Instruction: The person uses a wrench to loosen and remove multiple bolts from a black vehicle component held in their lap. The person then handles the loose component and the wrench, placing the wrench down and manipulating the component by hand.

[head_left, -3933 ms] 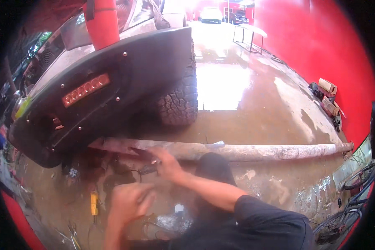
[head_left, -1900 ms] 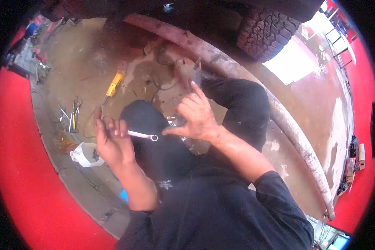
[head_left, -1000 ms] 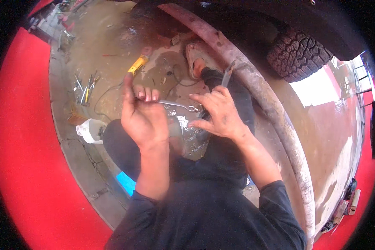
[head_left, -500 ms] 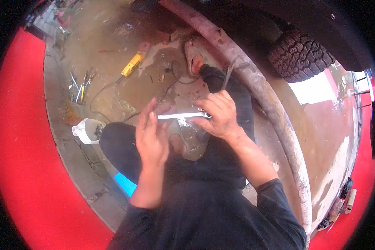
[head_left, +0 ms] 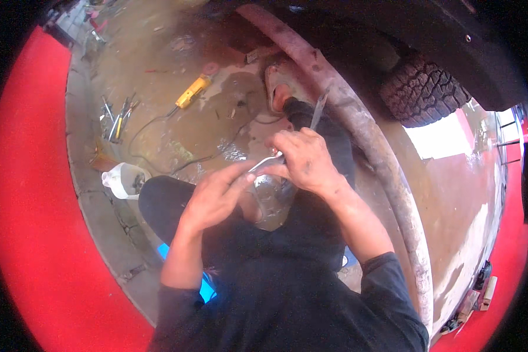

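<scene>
My left hand (head_left: 217,193) is closed on a silver combination wrench (head_left: 266,161), which slants up to my right hand. My right hand (head_left: 308,161) is wrapped round a long flat metal piece (head_left: 318,110) that points up toward the pipe; the wrench's upper end is at its fingers, partly hidden. Both hands are held over my bent, dark-trousered legs, just above the wet floor (head_left: 158,158).
A long weathered pipe (head_left: 381,152) runs beside me under a vehicle with a black bumper (head_left: 452,29) and knobby tyre (head_left: 422,91). A yellow power tool (head_left: 190,92), loose hand tools (head_left: 117,120) and a white cut jug (head_left: 123,182) lie to the left, near a red wall (head_left: 29,170).
My left hand has turned from palm up to back up and closed on the wrench, which has tilted from level to slanting. My right hand's fingers have closed further around the metal pieces.
</scene>
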### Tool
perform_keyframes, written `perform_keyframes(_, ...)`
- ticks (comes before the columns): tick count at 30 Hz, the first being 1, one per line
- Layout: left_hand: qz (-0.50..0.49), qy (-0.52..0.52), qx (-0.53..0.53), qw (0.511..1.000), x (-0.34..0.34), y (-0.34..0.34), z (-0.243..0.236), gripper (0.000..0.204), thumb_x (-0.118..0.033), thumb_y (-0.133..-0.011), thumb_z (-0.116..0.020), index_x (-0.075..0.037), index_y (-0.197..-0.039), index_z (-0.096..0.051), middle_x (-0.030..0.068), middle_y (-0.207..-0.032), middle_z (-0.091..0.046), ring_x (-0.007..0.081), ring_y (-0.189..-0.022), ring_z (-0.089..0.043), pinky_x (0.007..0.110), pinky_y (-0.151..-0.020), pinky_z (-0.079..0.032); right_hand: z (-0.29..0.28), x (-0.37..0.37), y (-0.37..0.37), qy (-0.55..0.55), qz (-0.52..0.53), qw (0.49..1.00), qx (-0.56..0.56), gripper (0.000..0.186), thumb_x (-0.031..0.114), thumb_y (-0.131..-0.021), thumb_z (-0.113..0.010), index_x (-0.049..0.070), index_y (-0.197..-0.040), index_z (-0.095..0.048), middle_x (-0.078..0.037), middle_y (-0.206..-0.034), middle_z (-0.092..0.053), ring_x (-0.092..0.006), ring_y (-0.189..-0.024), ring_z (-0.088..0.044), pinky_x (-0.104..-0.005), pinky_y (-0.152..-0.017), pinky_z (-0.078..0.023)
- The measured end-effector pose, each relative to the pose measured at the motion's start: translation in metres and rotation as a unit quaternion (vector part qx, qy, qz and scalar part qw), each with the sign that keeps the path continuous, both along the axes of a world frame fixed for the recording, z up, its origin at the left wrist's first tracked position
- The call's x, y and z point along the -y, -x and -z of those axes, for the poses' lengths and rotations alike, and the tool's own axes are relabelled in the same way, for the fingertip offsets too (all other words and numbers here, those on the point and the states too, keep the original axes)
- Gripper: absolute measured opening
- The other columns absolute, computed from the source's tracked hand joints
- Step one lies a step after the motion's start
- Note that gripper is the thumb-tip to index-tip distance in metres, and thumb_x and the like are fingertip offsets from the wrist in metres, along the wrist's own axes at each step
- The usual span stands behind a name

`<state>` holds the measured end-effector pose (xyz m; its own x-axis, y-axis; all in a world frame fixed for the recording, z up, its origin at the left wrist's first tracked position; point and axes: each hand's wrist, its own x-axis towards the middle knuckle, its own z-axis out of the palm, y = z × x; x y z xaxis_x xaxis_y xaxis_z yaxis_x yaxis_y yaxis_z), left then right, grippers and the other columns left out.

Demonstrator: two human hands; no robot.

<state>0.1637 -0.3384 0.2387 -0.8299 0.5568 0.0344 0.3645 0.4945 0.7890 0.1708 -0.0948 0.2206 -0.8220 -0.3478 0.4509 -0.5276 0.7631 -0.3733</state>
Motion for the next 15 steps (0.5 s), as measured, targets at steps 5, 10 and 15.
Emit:
perform_keyframes(5,-0.083,0.05,-0.061,0.993,-0.004,-0.014,-0.011,0.036,-0.019,-0.103,-0.064,-0.009,-0.137,-0.068,0.0195,-0.114,-0.076,0.0331,-0.101,-0.076,0.039,-0.089,-0.057,0.011,0.01,0.018,0.037,0.008,0.996,-0.08,0.049,0.044,-0.074,-0.084,0.011,-0.106,-0.066,-0.005,-0.088,-0.068,-0.0268,-0.08,-0.069,-0.04,-0.071,-0.049)
perform_keyframes(10,-0.171,0.082,-0.082,0.978,-0.011,-0.014,-0.016,0.037,-0.021,-0.103,-0.062,-0.013,-0.139,-0.068,0.022,-0.109,-0.075,0.0356,-0.099,-0.075,0.041,-0.085,-0.057,0.022,0.026,0.033,0.056,0.046,0.992,-0.106,0.045,0.042,-0.078,-0.082,0.013,-0.11,-0.068,-0.004,-0.09,-0.066,-0.0236,-0.082,-0.07,-0.0393,-0.073,-0.049)
perform_keyframes(15,-0.165,0.162,-0.134,0.964,-0.018,-0.003,-0.018,0.038,-0.024,-0.104,-0.06,-0.018,-0.142,-0.065,0.0232,-0.1,-0.074,0.0407,-0.088,-0.073,0.047,-0.077,-0.057,0.031,0.036,0.043,0.043,0.065,0.982,-0.174,0.038,0.031,-0.07,-0.084,0.015,-0.103,-0.072,-0.001,-0.087,-0.067,-0.022,-0.078,-0.066,-0.0369,-0.069,-0.047)
